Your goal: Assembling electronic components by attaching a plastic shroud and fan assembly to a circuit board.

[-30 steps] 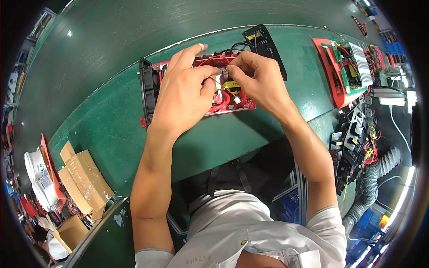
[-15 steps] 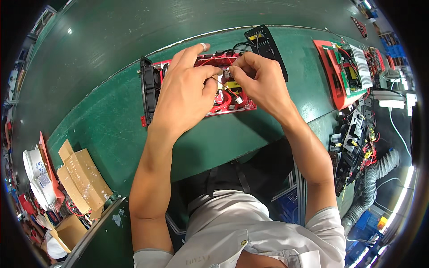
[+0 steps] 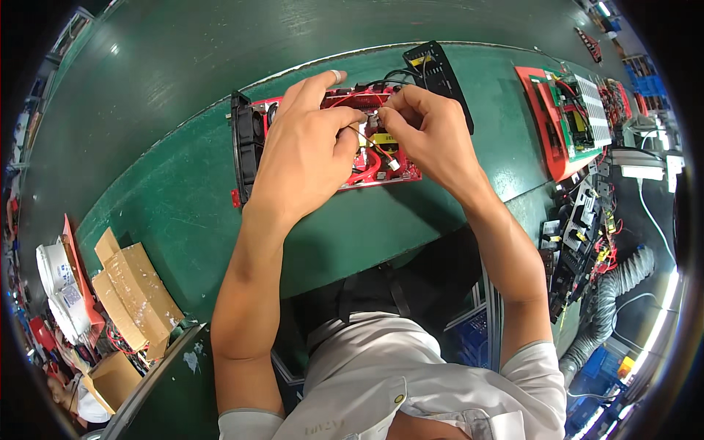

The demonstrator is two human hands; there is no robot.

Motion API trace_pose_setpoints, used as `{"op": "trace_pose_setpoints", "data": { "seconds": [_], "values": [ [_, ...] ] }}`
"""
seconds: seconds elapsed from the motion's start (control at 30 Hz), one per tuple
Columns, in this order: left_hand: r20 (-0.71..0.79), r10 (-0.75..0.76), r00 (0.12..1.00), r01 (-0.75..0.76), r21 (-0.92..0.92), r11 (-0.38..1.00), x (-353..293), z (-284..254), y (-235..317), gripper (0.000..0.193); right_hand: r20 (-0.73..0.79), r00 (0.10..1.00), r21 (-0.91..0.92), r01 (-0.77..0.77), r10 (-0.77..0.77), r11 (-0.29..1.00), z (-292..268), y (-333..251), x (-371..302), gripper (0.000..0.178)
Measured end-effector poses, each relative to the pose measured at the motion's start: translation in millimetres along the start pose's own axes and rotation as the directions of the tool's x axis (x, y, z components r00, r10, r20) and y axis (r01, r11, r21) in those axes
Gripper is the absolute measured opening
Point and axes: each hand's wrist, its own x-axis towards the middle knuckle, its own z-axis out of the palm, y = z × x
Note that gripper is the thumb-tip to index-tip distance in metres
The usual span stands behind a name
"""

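An open electronic unit with a red circuit board (image 3: 408,174) lies on the green bench, and a black fan panel (image 3: 249,139) stands at its left end. Over the board's left half is my left hand (image 3: 304,150), closed, its index fingertip down among the parts. My right hand (image 3: 434,136) reaches in from the right with thumb and index finger pinched. Their fingertips nearly meet at a tiny pale part, too small to name. Thin wires run from there to a loose white plug (image 3: 394,166). Thick red cables (image 3: 363,176) curve below. Fingers hide much of the board.
Behind my right hand lies a black panel (image 3: 449,82) wired to the unit. Further right, a red sheet (image 3: 541,121) sits beside a green board with a finned heatsink (image 3: 591,110). Cardboard boxes (image 3: 139,293) stand at left; a grey flexible duct (image 3: 605,312) hangs at lower right.
Both hands stay almost in place over the board, with only slight finger movement. At the far lower left, another person has come further into view.
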Motion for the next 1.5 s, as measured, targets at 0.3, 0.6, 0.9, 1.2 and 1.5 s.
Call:
{"op": "trace_pose_setpoints", "data": {
  "seconds": [0.3,0.6,0.9,1.2,1.5],
  "values": [
    [0.001,-0.003,1.000,0.003,0.000,1.000,-0.3,-0.3,1.0,0.025,0.000,1.000,-0.001,0.002,-0.002,1.000,1.3,3.7,0.5,0.016],
    [-0.004,0.003,1.000,-0.003,-0.001,1.000,0.3,0.4,1.0,0.026,-0.007,1.000,-0.010,-0.013,0.013,1.000,-0.3,2.9,0.8,0.014],
    [-0.035,-0.033,0.999,0.030,-0.088,0.996,0.6,2.1,2.9,0.021,0.127,0.988,0.333,-0.125,0.087,0.935,-8.6,3.9,3.6,0.014],
    [0.111,0.076,0.991,-0.062,-0.124,0.990,3.2,-7.5,-3.2,0.018,0.240,0.965,0.411,-0.203,0.109,0.889,-15.8,0.6,5.5,0.014],
    [0.001,0.013,1.000,-0.013,-0.098,0.995,5.0,-3.1,-1.8,0.025,0.085,0.996,0.319,-0.057,0.031,0.946,-10.0,5.0,4.1,0.015]
  ]
}}
